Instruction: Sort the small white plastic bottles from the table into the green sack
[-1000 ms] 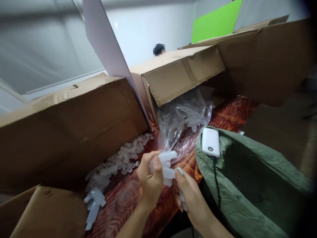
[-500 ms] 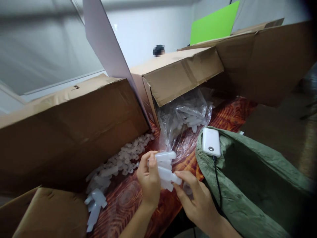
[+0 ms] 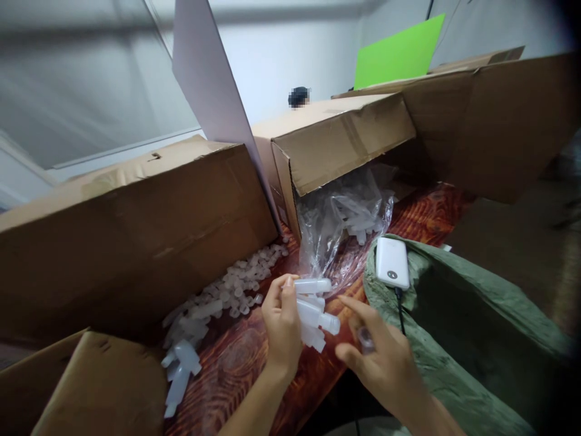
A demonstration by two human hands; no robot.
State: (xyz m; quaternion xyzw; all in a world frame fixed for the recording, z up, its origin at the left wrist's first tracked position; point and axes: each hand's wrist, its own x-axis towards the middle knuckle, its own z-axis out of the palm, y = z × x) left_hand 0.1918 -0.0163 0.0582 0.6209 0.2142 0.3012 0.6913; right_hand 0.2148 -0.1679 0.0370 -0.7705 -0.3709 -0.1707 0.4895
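My left hand (image 3: 282,324) is closed around a bunch of small translucent plastic bottles (image 3: 311,312), their ends pointing right. The end of one bottle looks capped. Just right of the bunch is my right hand (image 3: 385,357), with thumb and index finger apart and touching no bottle. A small clear cap (image 3: 365,340) shows within its curled fingers; whether more are there I cannot tell. Left of my hands lies a heap of small white caps (image 3: 240,281), with more translucent bottles (image 3: 181,363) at its near end.
A clear plastic bag (image 3: 322,230) of bottles spills from an open cardboard box (image 3: 349,142). Cardboard boxes (image 3: 181,224) also stand left and at front left (image 3: 122,381). A white power bank (image 3: 393,261) with a cable rests on green fabric (image 3: 454,290) at right. Someone's head shows behind the boxes.
My right hand has let go of the bottle end and drawn away to the right, thumb and index finger opening. My left hand still holds the bottles. The view has shifted slightly.
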